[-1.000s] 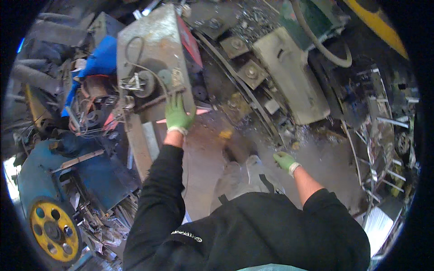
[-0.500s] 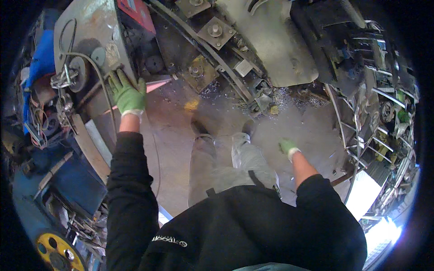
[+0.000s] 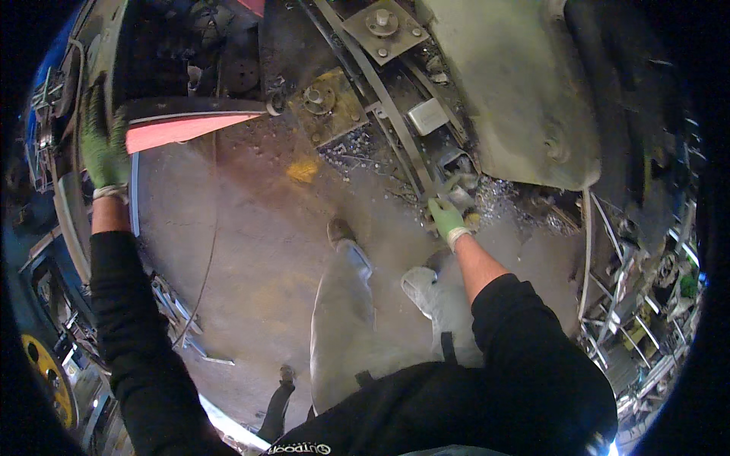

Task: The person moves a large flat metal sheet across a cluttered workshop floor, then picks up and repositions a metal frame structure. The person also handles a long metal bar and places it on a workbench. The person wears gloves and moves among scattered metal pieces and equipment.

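Observation:
My left hand (image 3: 105, 148), in a green glove, lies with its fingers stretched out along the edge of a grey metal panel (image 3: 114, 38). The panel stands nearly edge-on, and a dark hollow shows beside it. A red-painted metal edge (image 3: 186, 131) juts out to the right of this hand. My right hand (image 3: 447, 218), gloved in green too, hangs over the floor close to the lower end of a long metal rail (image 3: 391, 114). Its fingers point down and are partly hidden, so their grip cannot be made out.
Bolted base plates (image 3: 327, 106) and a large grey-green metal guard (image 3: 525, 91) stand ahead. Metal chips (image 3: 506, 199) litter the floor (image 3: 251, 251). A cable (image 3: 213, 251) trails across it. Metal scrap (image 3: 639, 304) is piled right. Another person's leg (image 3: 277, 406) shows behind me.
The panel under my left hand has swung from broad side to nearly edge-on, baring the hollow. My right hand has moved forward and left. My view and feet have shifted.

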`<state>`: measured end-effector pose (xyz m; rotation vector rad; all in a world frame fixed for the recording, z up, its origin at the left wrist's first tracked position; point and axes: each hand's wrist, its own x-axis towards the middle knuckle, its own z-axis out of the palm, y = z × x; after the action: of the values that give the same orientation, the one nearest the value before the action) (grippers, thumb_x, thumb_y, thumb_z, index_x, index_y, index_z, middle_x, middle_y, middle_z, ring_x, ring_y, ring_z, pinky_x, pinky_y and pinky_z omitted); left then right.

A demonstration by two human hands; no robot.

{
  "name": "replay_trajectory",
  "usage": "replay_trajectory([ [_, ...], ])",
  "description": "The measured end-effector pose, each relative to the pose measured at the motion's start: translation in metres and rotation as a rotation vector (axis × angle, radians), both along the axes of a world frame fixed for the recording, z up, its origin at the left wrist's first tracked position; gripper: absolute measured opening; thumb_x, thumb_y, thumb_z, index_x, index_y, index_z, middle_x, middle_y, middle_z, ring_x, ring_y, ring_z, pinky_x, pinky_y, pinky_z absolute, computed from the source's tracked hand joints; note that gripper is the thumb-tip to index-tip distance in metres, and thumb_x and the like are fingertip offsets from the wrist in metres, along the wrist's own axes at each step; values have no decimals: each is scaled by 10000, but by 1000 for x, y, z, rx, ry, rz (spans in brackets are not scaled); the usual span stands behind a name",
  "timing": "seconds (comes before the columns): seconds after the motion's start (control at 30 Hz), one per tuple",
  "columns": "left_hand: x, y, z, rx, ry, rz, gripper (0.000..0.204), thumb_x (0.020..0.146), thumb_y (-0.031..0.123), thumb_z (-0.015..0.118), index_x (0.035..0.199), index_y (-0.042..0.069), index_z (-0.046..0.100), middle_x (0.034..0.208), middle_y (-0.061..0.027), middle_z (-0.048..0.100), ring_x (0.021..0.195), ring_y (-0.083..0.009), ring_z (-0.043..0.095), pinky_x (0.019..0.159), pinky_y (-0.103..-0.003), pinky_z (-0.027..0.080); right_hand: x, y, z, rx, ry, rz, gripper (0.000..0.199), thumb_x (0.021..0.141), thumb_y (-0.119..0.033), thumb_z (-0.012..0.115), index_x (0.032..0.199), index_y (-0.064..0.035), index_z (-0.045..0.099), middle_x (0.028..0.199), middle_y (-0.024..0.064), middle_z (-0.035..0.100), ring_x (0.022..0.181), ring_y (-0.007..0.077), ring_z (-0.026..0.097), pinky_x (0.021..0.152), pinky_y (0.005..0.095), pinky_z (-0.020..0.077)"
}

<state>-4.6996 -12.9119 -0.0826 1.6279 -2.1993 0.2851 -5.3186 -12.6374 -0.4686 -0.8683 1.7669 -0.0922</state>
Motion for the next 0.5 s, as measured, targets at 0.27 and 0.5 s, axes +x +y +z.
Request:
replay_trajectory([
  [0.27,5,46,-3,54,334,149,513,1040,133,621,1528,-9,551,1591,-158,541,1478,-285,483,1242,-385,328,17,-71,-100,-195,154,121,702,901,-550,694,1384,-43,642,1302,265,700,1240,443,650,1044,479,510],
  [0.5,-14,123,3,-17,89,88,592,1003,247,641,1540,13,555,1617,-158,523,1525,-312,435,1280,-438,266,21,-75,-132,-44,210,239,653,852,-589,715,1248,-70,735,1205,248,746,1164,442,695,998,499,541],
])
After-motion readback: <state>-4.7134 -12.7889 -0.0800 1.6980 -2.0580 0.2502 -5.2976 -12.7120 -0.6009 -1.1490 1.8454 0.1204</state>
